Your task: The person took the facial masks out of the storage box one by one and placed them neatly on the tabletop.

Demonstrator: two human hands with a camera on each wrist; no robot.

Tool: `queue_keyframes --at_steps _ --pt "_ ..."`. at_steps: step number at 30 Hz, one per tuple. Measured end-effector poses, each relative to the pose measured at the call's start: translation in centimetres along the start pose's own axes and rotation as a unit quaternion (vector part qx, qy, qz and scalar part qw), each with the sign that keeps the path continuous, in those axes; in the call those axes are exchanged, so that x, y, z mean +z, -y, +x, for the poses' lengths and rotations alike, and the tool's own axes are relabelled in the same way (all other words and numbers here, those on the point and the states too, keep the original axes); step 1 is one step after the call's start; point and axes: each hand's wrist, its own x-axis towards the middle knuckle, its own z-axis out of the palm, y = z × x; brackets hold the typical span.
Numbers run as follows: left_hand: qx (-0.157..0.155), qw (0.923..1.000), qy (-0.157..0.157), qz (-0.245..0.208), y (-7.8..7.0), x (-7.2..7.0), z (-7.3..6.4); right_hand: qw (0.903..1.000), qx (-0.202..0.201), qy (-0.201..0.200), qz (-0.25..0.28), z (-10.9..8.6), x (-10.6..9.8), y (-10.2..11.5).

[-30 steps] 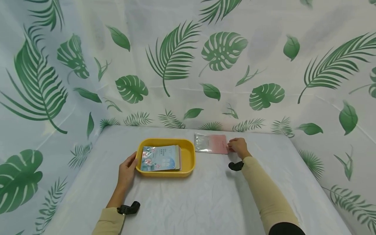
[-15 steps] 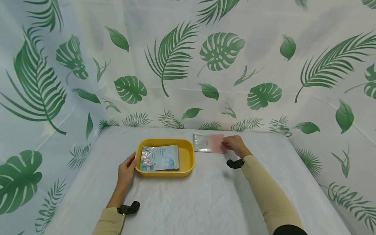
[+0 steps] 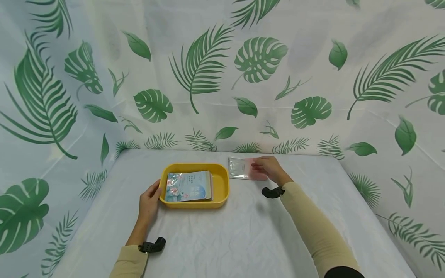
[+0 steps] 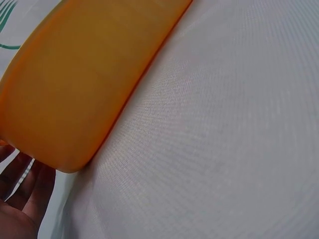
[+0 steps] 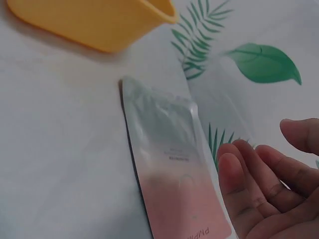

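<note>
The yellow plastic tray [image 3: 221,193] lies on the white cloth, holding a stack of flat packets topped by a light blue floral one [image 3: 190,187]. At its left end my left hand [image 3: 148,200] rests against the outer wall; in the left wrist view the fingers [image 4: 37,191] lie fairly straight along the tray's end. Right of the tray is a flat foil packet [image 3: 239,168], silver at one end and pink at the other. My right hand [image 3: 271,169] is over its pink end, partly covering it. In the right wrist view the loosely bent fingers [image 5: 232,172] hold nothing, beside the packet.
A white cloth [image 3: 215,239] covers the table. Leaf-printed white curtains [image 3: 208,77] close off its back and both sides, and the foil packet lies near the back edge. Each wrist wears a black camera band, the right one [image 3: 272,192] low over the cloth.
My right hand has moved left from beside the packet's right edge to over its pink part. The left hand and the tray stay put; the packet shows hardly any shift.
</note>
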Motion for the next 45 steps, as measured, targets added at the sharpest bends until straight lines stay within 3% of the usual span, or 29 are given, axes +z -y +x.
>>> queue_keyframes --at_steps 9,21,30,41,45 --pt "-0.002 1.0000 0.004 0.001 0.3 0.0 0.1 0.9992 0.032 0.023 -0.004 -0.5 1.9 1.4" --pt "0.018 0.9992 -0.034 -0.014 0.3 0.1 0.0 0.9988 0.019 0.044 0.011 -1.4 4.7 2.6" --pt "0.008 0.9991 -0.037 -0.020 0.0 0.0 -0.4 0.9953 0.006 0.097 -0.002 -2.5 6.8 3.8" --pt "-0.020 0.9987 -0.019 -0.042 -0.1 -0.2 -0.3 0.9966 0.017 0.081 0.000 -2.8 9.7 4.9" --pt "-0.008 0.9987 -0.028 -0.041 0.2 0.0 -0.3 0.9970 0.010 0.076 -0.007 -2.7 10.9 4.8"
